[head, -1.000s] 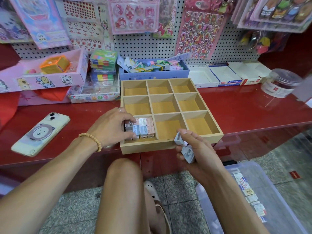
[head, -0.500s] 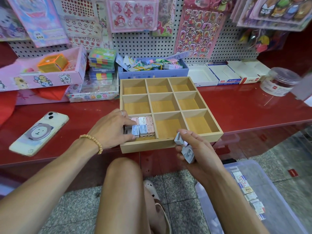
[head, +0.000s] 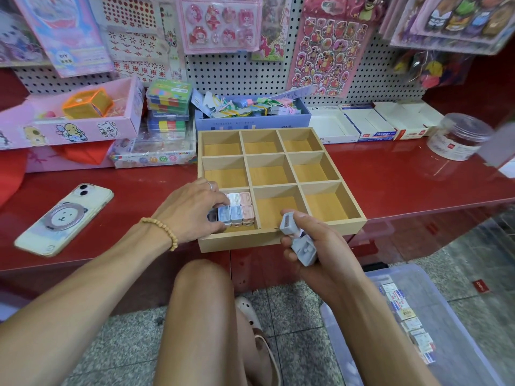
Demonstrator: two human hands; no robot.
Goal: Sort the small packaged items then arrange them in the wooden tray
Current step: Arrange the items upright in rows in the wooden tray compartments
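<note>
Listing left to right, with the hazard attached to each entry.

Phone (head: 63,218): flat on the red shelf (head: 390,185), near its front edge, well clear of the tray. Risk: low; the left forearm passes beside it, and a sideways sweep could nudge it toward the edge.

Left hand (head: 192,211): reaching into the near-left cell of the tray (head: 242,240), fingers curled down onto the left end of the packed items (head: 237,208). Thumb and forefinger appear to pinch a dark piece at the front row's left end; the hand hides the contact. Risk: pressing one more piece into rows already standing tight could tip or pop out a neighbour, spoiling the blue-white-pink order.

Items: two rows upright in that cell, touching one another; the other eight cells show bare wood.

Tray: front wall overhangs the shelf edge slightly. Risk: downward pressure at the near-left corner could rock or slide it forward.

Right hand (head: 315,243): held just in front of the tray, fingers clamped round two grey items (head: 299,240), one poking up past the thumb. Risk: loosening the grip to pass one across could drop the other to the floor.

Bin (head: 457,316): clear, on the floor at right, more packets along its side.
</note>
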